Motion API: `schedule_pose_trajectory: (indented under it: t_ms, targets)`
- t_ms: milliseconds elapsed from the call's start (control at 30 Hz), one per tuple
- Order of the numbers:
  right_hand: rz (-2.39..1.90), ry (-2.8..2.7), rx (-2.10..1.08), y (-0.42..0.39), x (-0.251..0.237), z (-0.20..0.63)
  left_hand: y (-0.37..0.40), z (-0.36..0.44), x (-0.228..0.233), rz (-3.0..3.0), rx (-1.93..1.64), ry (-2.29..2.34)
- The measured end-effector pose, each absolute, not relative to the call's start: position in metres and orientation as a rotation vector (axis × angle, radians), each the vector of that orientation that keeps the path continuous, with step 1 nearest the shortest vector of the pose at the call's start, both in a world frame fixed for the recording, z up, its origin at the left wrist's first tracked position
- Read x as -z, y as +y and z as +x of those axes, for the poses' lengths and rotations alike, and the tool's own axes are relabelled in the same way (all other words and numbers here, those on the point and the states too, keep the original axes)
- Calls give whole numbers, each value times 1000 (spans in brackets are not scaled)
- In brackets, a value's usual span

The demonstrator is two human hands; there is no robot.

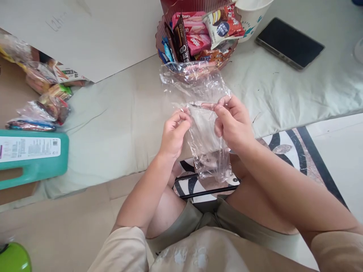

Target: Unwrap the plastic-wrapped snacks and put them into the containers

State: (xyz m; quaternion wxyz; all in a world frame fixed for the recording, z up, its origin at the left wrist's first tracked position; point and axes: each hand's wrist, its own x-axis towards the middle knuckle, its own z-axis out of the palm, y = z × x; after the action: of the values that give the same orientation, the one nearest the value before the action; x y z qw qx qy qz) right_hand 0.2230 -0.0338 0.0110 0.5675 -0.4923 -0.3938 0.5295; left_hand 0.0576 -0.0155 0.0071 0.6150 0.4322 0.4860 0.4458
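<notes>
Two hands are pinching a clear plastic bag (208,151) at its top edge: the left hand (173,132) gripping the left side, the right hand (232,122) the right. It is hanging above the lap, just before a snack basket (170,56). A phone (289,43) is lying further right.

You sit on a home floor, patterned tiles (309,151), pale mattress (297,94), snack basket (161,37), phone (289,43) near you.
</notes>
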Motion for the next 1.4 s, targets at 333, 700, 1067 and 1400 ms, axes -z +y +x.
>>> schedule_pose_trajectory:
  t_ms: [333,700,1067,1400]
  targets:
    - [-933,-761,-1616,-45,-40,227,-19,62,-9,753,-963,953]
    - [-1023,-622,-1631,-41,-37,231,-11,57,-14,622,-782,780]
    - [-1257,-842,-1332,-35,6,234,-3,35,-17,842,-799,1024]
    - [-1277,-1167,-956,-40,4,243,-7,26,-13,1024,-650,925]
